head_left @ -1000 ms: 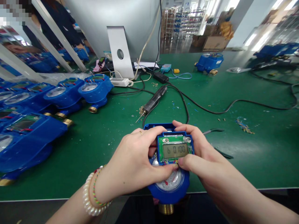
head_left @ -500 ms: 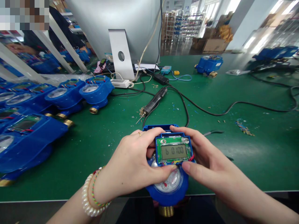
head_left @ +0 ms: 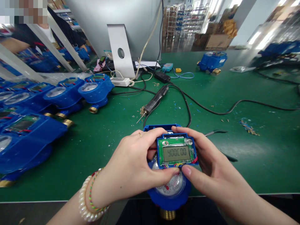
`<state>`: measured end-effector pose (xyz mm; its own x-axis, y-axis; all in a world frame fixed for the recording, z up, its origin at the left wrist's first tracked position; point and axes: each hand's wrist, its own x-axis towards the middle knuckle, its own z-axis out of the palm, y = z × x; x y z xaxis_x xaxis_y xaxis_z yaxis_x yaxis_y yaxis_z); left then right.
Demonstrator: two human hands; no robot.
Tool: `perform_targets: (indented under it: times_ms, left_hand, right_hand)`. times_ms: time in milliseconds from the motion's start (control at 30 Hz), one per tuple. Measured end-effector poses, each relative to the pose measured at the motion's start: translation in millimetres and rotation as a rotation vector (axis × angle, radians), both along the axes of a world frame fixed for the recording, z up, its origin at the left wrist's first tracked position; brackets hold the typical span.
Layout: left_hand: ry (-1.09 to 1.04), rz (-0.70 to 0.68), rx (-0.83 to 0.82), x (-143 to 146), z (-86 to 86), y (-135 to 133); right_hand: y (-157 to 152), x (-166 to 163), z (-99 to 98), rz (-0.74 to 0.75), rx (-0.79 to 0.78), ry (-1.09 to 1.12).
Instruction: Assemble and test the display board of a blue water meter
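Between my two hands is a blue display module (head_left: 177,153) with a green circuit board and a lit-free grey LCD showing characters. My left hand (head_left: 138,159) grips its left side, thumb along the lower edge. On the other side, my right hand (head_left: 208,156) grips the module with the thumb at the lower right corner. Red and yellow wires show along the module's bottom edge. Under it sits a blue water meter (head_left: 167,200) with a round clear dial and a brass threaded end, partly hidden by the module and my hands.
A black electric screwdriver (head_left: 156,101) lies ahead beside small screws, its cable (head_left: 211,111) running right. Several blue water meters (head_left: 96,89) stand at left. A monitor (head_left: 119,47) rises at the back. Pliers (head_left: 217,132) lie partly behind my right hand. Another person is at far left.
The characters on the LCD have changed. The module has shifted very slightly right and down in view, still held by both hands.
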<state>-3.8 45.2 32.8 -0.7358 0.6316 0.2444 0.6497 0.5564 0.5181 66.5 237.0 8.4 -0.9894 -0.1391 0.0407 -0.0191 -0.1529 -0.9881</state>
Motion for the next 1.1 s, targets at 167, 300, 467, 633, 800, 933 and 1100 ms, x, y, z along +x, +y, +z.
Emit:
perform_targets:
  times_ms: [167,300,467,633,800,933,1100]
  left_hand:
    - [0.016,0.014,-0.006,-1,0.5,0]
    - [0.019,0.032,-0.022,0,-0.2,0]
    - [0.023,0.034,-0.028,-1,-0.8,1]
    - [0.052,0.037,-0.038,0,0.6,4]
    - [0.131,0.027,-0.023,2,2.1,9]
    - [0.099,0.053,-0.01,2,-0.9,6]
    - [0.086,0.036,-0.013,1,-4.5,2]
  right_hand:
    - [-6,0,0.2,-0.069,0.072,0.067]
    - [-10,1,-2.5,-0.108,0.102,0.095]
    - [-8,1,-5.2,-0.059,-0.008,0.032]
    - [-13,-2,1.8,0.014,-0.244,-0.039]
    - [-20,-5,7.0,-0.071,-0.293,-0.066]
    - [-11,0,-7.8,-0.05,-0.119,0.103]
    - [0,5,-23.1,-0.277,0.309,0.513]
